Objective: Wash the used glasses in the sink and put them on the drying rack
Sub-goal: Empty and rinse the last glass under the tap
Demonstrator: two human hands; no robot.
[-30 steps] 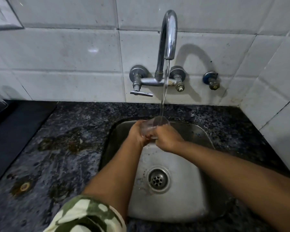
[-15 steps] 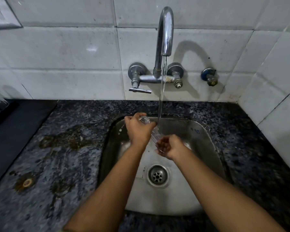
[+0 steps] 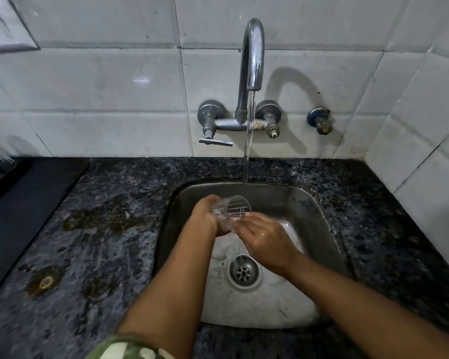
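Seen from the head camera, looking down at a kitchen sink. A steel sink basin (image 3: 322, 229) fills the lower centre of the frame, set into a dark speckled stone counter (image 3: 101, 242) with rusty stains at centre left. A round drain (image 3: 243, 272) sits in the basin floor.

In the middle of the frame, over the basin, a person holds one clear ribbed glass (image 3: 233, 208), tilted, its mouth turned toward the upper right. The left hand (image 3: 208, 216) is curled around the glass from the left, fingers closed on its side. The right hand (image 3: 262, 239) meets it from the right, fingers bent and touching the glass near its lower edge; how firmly it grips cannot be told.

A curved chrome tap (image 3: 252, 55) rises from the white tiled wall (image 3: 101, 81) at upper centre. A thin stream of water (image 3: 248, 151) falls from it, landing at the rim of the glass.

A camouflage sleeve (image 3: 130, 349) shows at the bottom edge. A black mat (image 3: 24, 203) lies at far left, and a white wall socket (image 3: 3, 29) occupies the upper left corner.
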